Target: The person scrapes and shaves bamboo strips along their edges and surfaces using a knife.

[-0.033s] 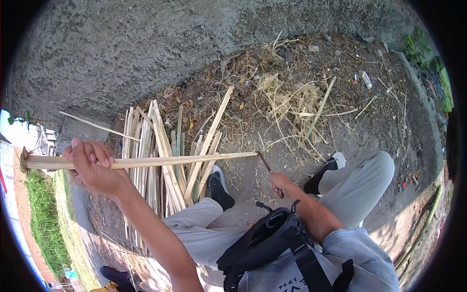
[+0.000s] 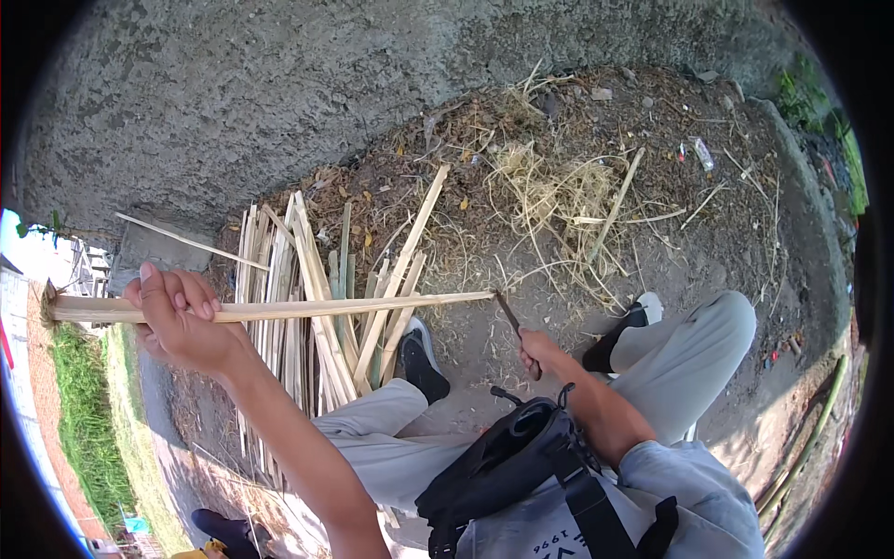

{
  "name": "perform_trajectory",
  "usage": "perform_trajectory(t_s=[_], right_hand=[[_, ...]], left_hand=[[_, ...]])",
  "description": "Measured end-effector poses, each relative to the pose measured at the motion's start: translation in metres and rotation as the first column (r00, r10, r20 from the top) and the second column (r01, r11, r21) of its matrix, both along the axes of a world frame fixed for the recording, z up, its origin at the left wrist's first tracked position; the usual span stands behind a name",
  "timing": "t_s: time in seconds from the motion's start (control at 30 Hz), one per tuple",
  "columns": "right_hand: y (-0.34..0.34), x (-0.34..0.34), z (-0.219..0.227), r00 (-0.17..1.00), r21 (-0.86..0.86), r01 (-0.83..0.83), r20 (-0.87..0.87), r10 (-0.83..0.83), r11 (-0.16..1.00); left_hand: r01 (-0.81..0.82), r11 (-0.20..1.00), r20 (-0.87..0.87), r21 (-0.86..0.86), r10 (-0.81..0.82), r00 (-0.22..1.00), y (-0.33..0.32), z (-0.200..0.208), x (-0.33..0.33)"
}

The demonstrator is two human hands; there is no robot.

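Observation:
A long pale bamboo strip [image 2: 363, 306] stretches across the view, its frayed end at the far left. Near that end my left hand [image 2: 177, 317] is closed round it, thumb pointing up. My right hand [image 2: 534, 352] grips a knife [image 2: 509, 315] by its handle. The dark blade meets the strip's right tip, at about the middle of the view. Beneath the strip, many split bamboo pieces [image 2: 277, 256] lie in a pile beside my left shoe [image 2: 424, 363].
Tangled bamboo shavings [image 2: 559, 191] lie on the dirt ahead, below a rough concrete wall [image 2: 279, 93]. A clear plastic piece [image 2: 702, 155] lies at the right. A black bag [image 2: 507, 456] rests across my lap. Another person's dark shoe [image 2: 223, 529] shows at lower left.
Almost nothing differs. The knife blade and my right hand have shifted very slightly at the strip's tip; my left hand keeps its hold.

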State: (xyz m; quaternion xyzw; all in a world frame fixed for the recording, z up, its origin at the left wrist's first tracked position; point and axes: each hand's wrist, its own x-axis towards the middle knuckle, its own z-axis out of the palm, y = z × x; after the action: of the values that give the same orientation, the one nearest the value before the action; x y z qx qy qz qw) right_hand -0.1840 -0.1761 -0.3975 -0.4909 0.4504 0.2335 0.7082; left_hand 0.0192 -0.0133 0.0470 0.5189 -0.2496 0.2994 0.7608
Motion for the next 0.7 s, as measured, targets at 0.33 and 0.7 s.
perform_trajectory(t_s=[0.33, 0.7], right_hand=[[0.056, 0.038, 0.156, 0.788, -0.694, 0.049, 0.469, 0.399, 0.718], [0.047, 0.037, 0.101, 0.915, -0.575, -0.023, 0.317, 0.249, 0.818]], left_hand=[[-0.384, 0.923, -0.088, 0.034, 0.386, 0.918, -0.013, 0.004, -0.012], [-0.54, 0.84, -0.064, 0.062, 0.543, 0.837, -0.031, 0.007, -0.028]])
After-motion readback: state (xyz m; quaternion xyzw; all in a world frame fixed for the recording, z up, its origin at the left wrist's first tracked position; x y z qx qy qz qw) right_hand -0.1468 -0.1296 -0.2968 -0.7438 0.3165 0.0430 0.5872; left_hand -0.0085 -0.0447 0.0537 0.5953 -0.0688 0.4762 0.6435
